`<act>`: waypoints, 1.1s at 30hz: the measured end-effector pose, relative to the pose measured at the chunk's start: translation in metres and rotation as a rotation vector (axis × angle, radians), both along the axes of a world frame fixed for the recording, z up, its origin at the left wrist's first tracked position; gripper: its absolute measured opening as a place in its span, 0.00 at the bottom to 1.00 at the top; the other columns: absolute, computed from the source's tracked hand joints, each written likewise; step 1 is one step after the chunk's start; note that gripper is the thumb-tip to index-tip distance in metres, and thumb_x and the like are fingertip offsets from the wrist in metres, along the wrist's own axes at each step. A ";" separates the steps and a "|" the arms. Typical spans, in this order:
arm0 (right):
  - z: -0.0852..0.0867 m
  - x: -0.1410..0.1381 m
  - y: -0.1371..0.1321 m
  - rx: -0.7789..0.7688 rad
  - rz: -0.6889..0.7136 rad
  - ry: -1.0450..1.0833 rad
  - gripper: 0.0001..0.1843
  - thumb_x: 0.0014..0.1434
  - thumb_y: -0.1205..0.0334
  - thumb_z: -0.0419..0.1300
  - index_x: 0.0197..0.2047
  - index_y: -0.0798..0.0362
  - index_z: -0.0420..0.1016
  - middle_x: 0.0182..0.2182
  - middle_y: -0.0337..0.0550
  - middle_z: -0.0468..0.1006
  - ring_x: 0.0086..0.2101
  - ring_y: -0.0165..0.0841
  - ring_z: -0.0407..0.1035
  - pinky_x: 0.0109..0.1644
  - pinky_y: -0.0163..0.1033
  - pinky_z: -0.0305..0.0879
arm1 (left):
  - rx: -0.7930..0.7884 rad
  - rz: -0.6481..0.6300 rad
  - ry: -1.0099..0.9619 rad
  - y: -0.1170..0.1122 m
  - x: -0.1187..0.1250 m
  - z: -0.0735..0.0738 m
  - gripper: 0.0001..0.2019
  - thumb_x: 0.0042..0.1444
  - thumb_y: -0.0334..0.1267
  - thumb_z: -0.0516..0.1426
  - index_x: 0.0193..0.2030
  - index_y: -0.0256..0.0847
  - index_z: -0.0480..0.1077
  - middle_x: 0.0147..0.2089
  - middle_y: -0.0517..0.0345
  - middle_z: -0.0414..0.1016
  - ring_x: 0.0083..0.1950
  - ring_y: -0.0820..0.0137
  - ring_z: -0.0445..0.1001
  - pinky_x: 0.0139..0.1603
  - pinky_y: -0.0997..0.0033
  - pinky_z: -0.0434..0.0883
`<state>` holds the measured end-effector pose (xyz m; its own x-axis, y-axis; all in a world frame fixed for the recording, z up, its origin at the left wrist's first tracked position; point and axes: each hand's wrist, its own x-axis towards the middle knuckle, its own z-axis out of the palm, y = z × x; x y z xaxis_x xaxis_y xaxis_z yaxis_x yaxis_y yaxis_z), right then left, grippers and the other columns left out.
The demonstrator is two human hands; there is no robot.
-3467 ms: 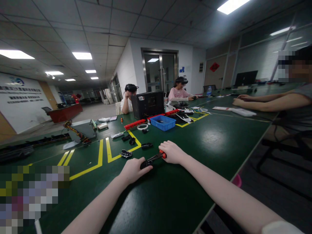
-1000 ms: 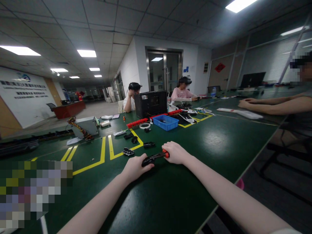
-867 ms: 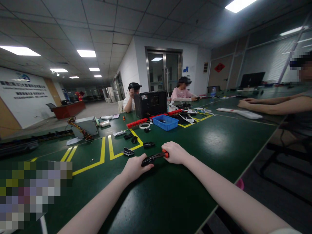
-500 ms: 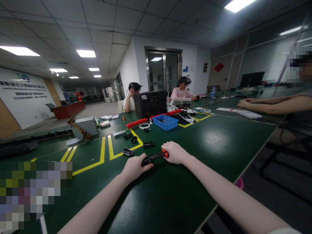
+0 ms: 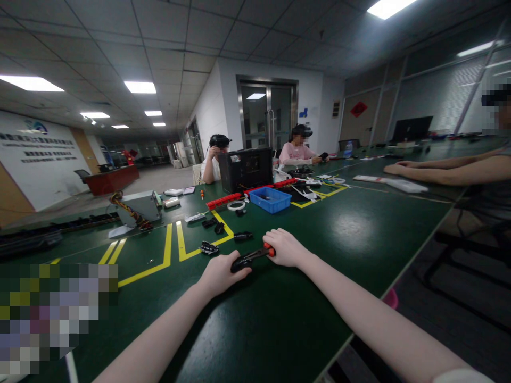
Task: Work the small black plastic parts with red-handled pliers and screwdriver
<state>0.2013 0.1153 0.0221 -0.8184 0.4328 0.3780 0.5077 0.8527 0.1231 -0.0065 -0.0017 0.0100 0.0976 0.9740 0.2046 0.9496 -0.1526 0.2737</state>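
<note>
My left hand (image 5: 220, 274) is closed around a black plastic-looking piece (image 5: 240, 264), whose exact kind I cannot make out. My right hand (image 5: 285, 248) grips the red-orange handles of a pair of pliers (image 5: 260, 253). The plier jaws point left and meet the black piece, both held just above the green table. Whether the jaws bite on it is too small to tell. Beyond my hands lie a black cylindrical part (image 5: 243, 236) and a black-and-silver part (image 5: 209, 248), with smaller black pieces (image 5: 219, 227) nearby.
A blue bin (image 5: 275, 206) stands ahead, before a black computer case (image 5: 247, 170) and red strips (image 5: 222, 201). At left is a metal box with wires (image 5: 139, 210). Yellow tape (image 5: 170, 250) marks the table. Co-workers sit across and at right, one forearm (image 5: 451, 173) resting on the table.
My right hand and the pliers have shifted very slightly up and left; both grips stay the same. Across the table, a co-worker's hand has risen a little with a dark object.
</note>
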 end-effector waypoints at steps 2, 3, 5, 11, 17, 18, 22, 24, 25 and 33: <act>0.000 0.000 0.000 -0.006 0.004 -0.004 0.05 0.50 0.63 0.59 0.31 0.53 0.66 0.33 0.43 0.72 0.35 0.34 0.63 0.40 0.38 0.53 | 0.008 -0.012 -0.004 0.000 0.000 0.000 0.14 0.57 0.52 0.55 0.34 0.42 0.66 0.30 0.59 0.75 0.31 0.67 0.73 0.29 0.74 0.58; 0.000 0.000 0.000 -0.008 0.006 -0.004 0.05 0.50 0.63 0.59 0.31 0.53 0.66 0.33 0.43 0.72 0.35 0.34 0.63 0.40 0.38 0.53 | 0.014 -0.018 -0.006 0.000 -0.001 -0.001 0.14 0.57 0.51 0.55 0.34 0.42 0.66 0.30 0.59 0.75 0.31 0.67 0.73 0.28 0.74 0.58; -0.001 0.000 0.000 -0.014 0.005 -0.004 0.06 0.50 0.63 0.60 0.31 0.52 0.66 0.33 0.43 0.72 0.35 0.34 0.63 0.40 0.38 0.53 | 0.021 -0.021 -0.008 0.000 -0.001 -0.001 0.13 0.57 0.51 0.55 0.34 0.42 0.65 0.30 0.59 0.75 0.30 0.68 0.73 0.28 0.75 0.58; 0.000 -0.001 -0.001 -0.050 -0.005 -0.013 0.06 0.50 0.63 0.60 0.30 0.52 0.65 0.32 0.42 0.73 0.34 0.34 0.64 0.40 0.37 0.54 | -0.001 -0.020 -0.023 0.000 -0.002 -0.001 0.14 0.58 0.51 0.55 0.34 0.42 0.66 0.30 0.60 0.74 0.30 0.68 0.72 0.27 0.74 0.57; 0.001 -0.001 -0.002 -0.068 -0.015 -0.027 0.06 0.50 0.63 0.60 0.29 0.52 0.65 0.32 0.42 0.74 0.34 0.34 0.65 0.40 0.38 0.55 | 0.014 -0.062 -0.029 -0.001 -0.003 -0.001 0.16 0.59 0.53 0.53 0.33 0.42 0.65 0.29 0.60 0.74 0.29 0.69 0.72 0.27 0.74 0.56; 0.001 -0.001 -0.002 -0.070 -0.016 -0.027 0.06 0.50 0.63 0.60 0.29 0.52 0.65 0.32 0.42 0.74 0.34 0.34 0.65 0.40 0.38 0.55 | 0.011 -0.062 -0.027 -0.001 -0.004 0.000 0.16 0.59 0.54 0.53 0.33 0.42 0.65 0.29 0.60 0.74 0.29 0.68 0.72 0.28 0.74 0.56; 0.001 -0.001 -0.002 -0.071 -0.016 -0.030 0.06 0.50 0.63 0.60 0.29 0.52 0.65 0.32 0.42 0.74 0.35 0.34 0.65 0.40 0.37 0.55 | -0.013 -0.058 -0.011 0.000 -0.004 0.000 0.18 0.56 0.57 0.54 0.34 0.42 0.65 0.31 0.58 0.75 0.32 0.66 0.73 0.29 0.74 0.57; 0.000 -0.001 -0.001 -0.068 -0.019 -0.034 0.06 0.50 0.62 0.60 0.30 0.52 0.66 0.32 0.42 0.74 0.35 0.34 0.66 0.40 0.37 0.55 | -0.013 -0.060 0.004 0.001 -0.004 0.000 0.18 0.57 0.57 0.54 0.35 0.42 0.65 0.32 0.58 0.75 0.33 0.65 0.73 0.29 0.74 0.57; 0.000 -0.001 -0.001 -0.067 -0.020 -0.036 0.06 0.50 0.62 0.60 0.30 0.52 0.66 0.32 0.42 0.73 0.35 0.34 0.66 0.40 0.37 0.55 | -0.008 -0.062 0.012 0.001 -0.004 0.000 0.18 0.57 0.57 0.53 0.35 0.42 0.65 0.32 0.58 0.75 0.33 0.65 0.73 0.28 0.74 0.56; 0.001 0.000 -0.001 -0.061 -0.010 -0.028 0.06 0.50 0.62 0.60 0.30 0.52 0.65 0.31 0.42 0.73 0.34 0.34 0.65 0.39 0.37 0.55 | 0.017 -0.080 0.018 0.001 -0.003 -0.002 0.17 0.60 0.56 0.51 0.33 0.42 0.63 0.29 0.59 0.73 0.31 0.66 0.72 0.27 0.74 0.54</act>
